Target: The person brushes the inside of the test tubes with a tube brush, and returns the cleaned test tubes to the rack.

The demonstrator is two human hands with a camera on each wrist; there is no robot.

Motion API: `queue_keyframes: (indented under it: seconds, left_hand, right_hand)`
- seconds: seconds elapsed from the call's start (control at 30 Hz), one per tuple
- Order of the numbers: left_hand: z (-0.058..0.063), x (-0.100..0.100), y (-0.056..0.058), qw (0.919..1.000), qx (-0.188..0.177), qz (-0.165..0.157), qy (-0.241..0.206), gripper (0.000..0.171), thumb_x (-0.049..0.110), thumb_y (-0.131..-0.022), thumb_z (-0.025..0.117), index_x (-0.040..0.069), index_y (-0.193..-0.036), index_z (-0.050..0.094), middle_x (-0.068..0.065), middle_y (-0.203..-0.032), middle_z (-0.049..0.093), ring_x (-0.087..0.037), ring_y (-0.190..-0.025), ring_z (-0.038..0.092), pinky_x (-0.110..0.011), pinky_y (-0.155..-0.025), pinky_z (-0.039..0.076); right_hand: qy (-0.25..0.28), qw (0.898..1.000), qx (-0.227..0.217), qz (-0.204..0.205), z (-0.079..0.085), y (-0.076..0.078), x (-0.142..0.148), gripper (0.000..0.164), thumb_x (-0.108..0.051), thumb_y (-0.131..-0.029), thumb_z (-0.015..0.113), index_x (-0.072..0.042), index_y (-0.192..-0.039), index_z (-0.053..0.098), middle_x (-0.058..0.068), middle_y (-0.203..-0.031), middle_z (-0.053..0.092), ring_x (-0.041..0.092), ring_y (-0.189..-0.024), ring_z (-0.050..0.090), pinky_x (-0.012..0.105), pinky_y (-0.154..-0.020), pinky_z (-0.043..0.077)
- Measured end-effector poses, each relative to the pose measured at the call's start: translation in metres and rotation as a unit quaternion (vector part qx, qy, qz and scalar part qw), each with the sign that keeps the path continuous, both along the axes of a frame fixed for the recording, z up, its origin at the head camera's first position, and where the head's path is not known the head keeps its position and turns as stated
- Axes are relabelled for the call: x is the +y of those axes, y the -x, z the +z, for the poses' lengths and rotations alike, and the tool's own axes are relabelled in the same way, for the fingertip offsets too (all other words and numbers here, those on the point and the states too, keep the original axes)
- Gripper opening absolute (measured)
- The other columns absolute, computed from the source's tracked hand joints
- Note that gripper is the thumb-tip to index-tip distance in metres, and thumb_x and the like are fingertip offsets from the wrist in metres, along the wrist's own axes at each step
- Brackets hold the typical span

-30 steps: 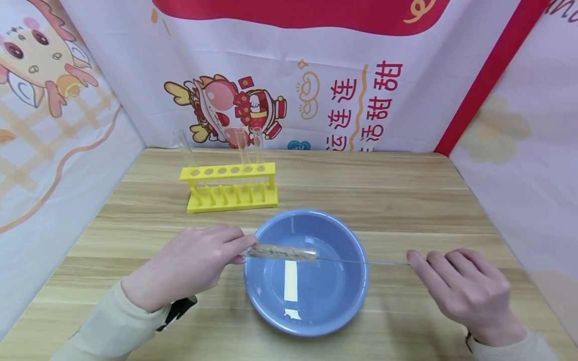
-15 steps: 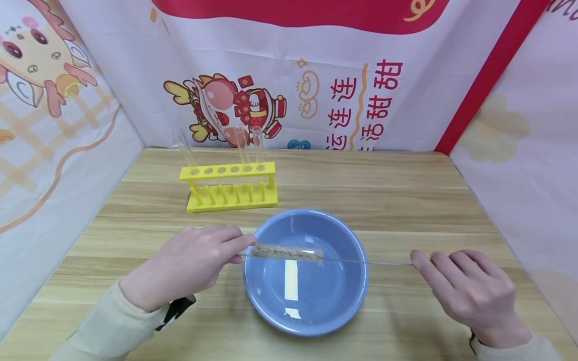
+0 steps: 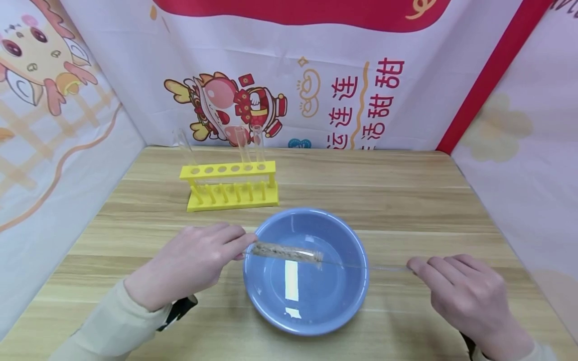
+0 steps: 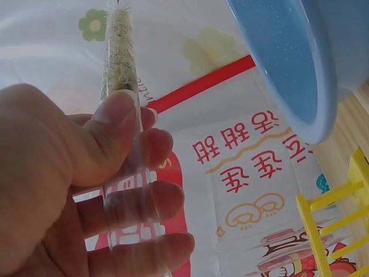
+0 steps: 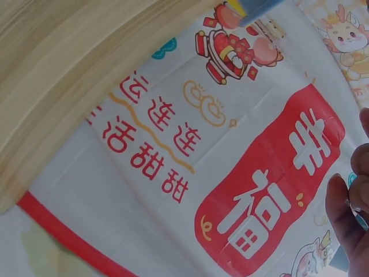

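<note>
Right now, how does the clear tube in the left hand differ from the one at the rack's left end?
The held tube lies sideways over the blue basin, gripped by the left hand; the racked tube stands steeply in the yellow rack. The held tube has a bristly brush inside; the racked tube shows none. Both are clear and slim.

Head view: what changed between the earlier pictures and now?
The right hand, pinching the thin wire of a pale-bristled brush, has shifted slightly lower in view. Nothing was gripped or released. Unchanged: the left hand holding the clear test tube over the round blue basin, and the yellow test-tube rack.
</note>
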State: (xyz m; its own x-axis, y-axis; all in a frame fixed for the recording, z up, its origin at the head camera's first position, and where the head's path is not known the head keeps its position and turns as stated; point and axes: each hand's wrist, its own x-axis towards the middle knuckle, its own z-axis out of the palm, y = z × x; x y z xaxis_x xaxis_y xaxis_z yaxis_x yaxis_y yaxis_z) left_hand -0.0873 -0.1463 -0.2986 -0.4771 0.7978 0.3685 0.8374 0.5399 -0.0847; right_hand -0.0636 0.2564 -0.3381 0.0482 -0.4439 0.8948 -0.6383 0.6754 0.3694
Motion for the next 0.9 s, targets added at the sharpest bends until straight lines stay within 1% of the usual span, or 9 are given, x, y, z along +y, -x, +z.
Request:
queue_keyframes:
  seconds: [0.2,0.37,0.47,0.6,0.73,0.9]
  left_hand:
    - [0.001,0.001,-0.001,0.9999,0.016,0.000,0.004,0.036,0.005,-0.077,0.084,0.007,-0.111,0.073,-0.004,-0.092,0.068,-0.017,-0.080,0.068,-0.028,-0.058,0.058]
    - [-0.001,0.001,0.000,0.9996,0.027,0.000,0.009,0.035,0.003,-0.078,0.083,0.006,-0.111,0.073,-0.005,-0.092,0.068,-0.018,-0.079,0.068,-0.029,-0.058,0.058]
    - [-0.003,0.000,0.001,0.9995,0.029,0.002,0.011,0.034,0.001,-0.078,0.082,0.006,-0.111,0.073,-0.005,-0.093,0.069,-0.019,-0.080,0.068,-0.030,-0.058,0.058]
    - [-0.005,0.000,0.003,0.9997,0.023,0.005,0.011,0.034,0.001,-0.078,0.082,0.006,-0.111,0.073,-0.005,-0.093,0.069,-0.019,-0.080,0.068,-0.029,-0.058,0.058]
    - [-0.008,-0.001,0.005,0.9997,0.020,0.006,0.010,0.035,0.001,-0.077,0.083,0.007,-0.111,0.073,-0.005,-0.093,0.069,-0.018,-0.080,0.068,-0.029,-0.059,0.058]
    - [-0.012,-0.002,0.007,0.9997,0.022,0.004,0.005,0.036,0.003,-0.076,0.084,0.007,-0.110,0.073,-0.004,-0.092,0.069,-0.018,-0.078,0.068,-0.028,-0.059,0.058]
  right_hand:
    - [-0.024,0.999,-0.041,0.012,0.009,-0.004,-0.007,0.029,0.011,-0.087,0.043,-0.002,-0.071,0.063,-0.003,-0.051,0.036,0.015,-0.039,0.038,0.029,-0.032,0.034]
    - [-0.036,0.997,-0.068,0.004,0.006,-0.005,-0.005,0.031,0.012,-0.085,0.039,-0.003,-0.074,0.064,-0.003,-0.052,0.038,0.017,-0.040,0.041,0.030,-0.034,0.036]
    - [-0.045,0.995,-0.088,0.000,0.002,-0.005,-0.003,0.031,0.010,-0.085,0.039,-0.004,-0.075,0.065,-0.004,-0.053,0.039,0.015,-0.040,0.042,0.028,-0.035,0.036]
    - [-0.060,0.990,-0.126,0.000,-0.001,-0.006,-0.002,0.031,0.007,-0.088,0.039,-0.005,-0.076,0.066,-0.006,-0.054,0.043,0.012,-0.041,0.040,0.023,-0.036,0.033]
    - [-0.073,0.983,-0.170,0.001,-0.003,-0.006,-0.002,0.033,0.005,-0.090,0.038,-0.006,-0.077,0.067,-0.007,-0.056,0.049,0.009,-0.042,0.037,0.019,-0.037,0.030]
    - [-0.083,0.977,-0.196,-0.004,-0.005,-0.006,-0.002,0.035,0.004,-0.090,0.037,-0.008,-0.077,0.067,-0.008,-0.058,0.051,0.008,-0.043,0.034,0.018,-0.038,0.030]
